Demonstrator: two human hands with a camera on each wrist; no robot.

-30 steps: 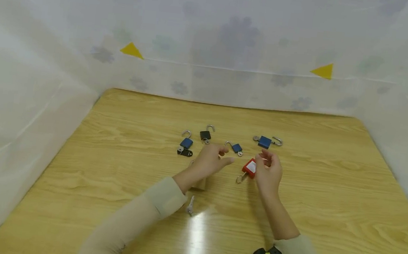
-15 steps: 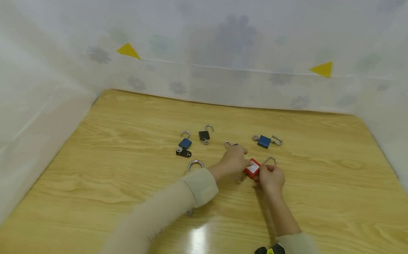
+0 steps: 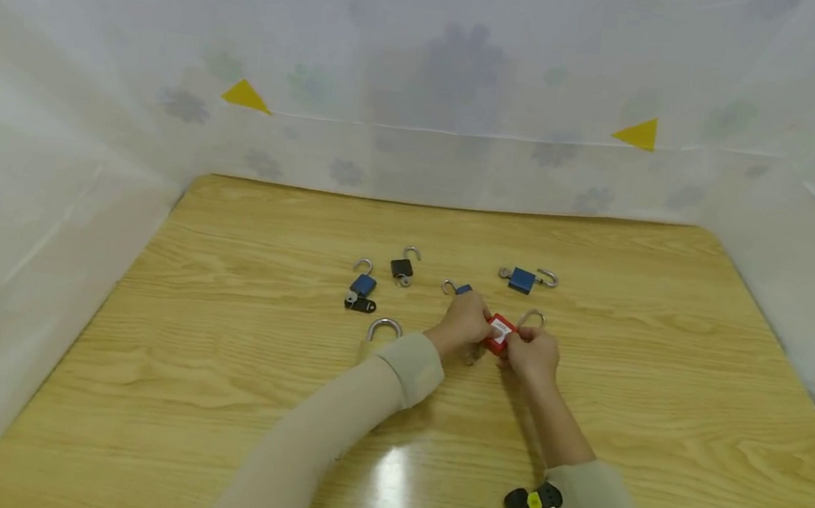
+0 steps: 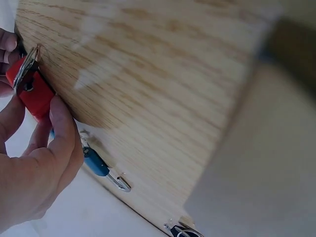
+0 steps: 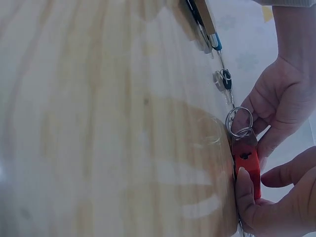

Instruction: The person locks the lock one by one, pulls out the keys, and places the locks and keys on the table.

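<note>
Both hands hold a red padlock (image 3: 500, 333) with a white label, low over the wooden table. Its metal shackle (image 3: 534, 317) sticks out at the upper right, past the right hand. My left hand (image 3: 462, 322) pinches the body from the left, thumb and fingers on opposite sides in the left wrist view. From the other side my right hand (image 3: 535, 357) grips it between thumb and fingers. A key ring (image 5: 239, 121) hangs at the keyhole end, close to the left fingers in the right wrist view. The left hand partly covers a small blue padlock (image 3: 464, 290) behind it.
More padlocks with raised shackles lie around: a blue one (image 3: 522, 280) at back right, a black one (image 3: 402, 268) and another blue one (image 3: 363, 285) at left. A larger padlock's shackle (image 3: 386, 327) shows beside the left sleeve. White patterned sheeting (image 3: 427, 80) encloses the wooden table (image 3: 210, 399).
The left hand has moved right and taken hold of the red padlock. The right fingers have shifted down onto its body, showing the shackle. The left sleeve now covers a loose key.
</note>
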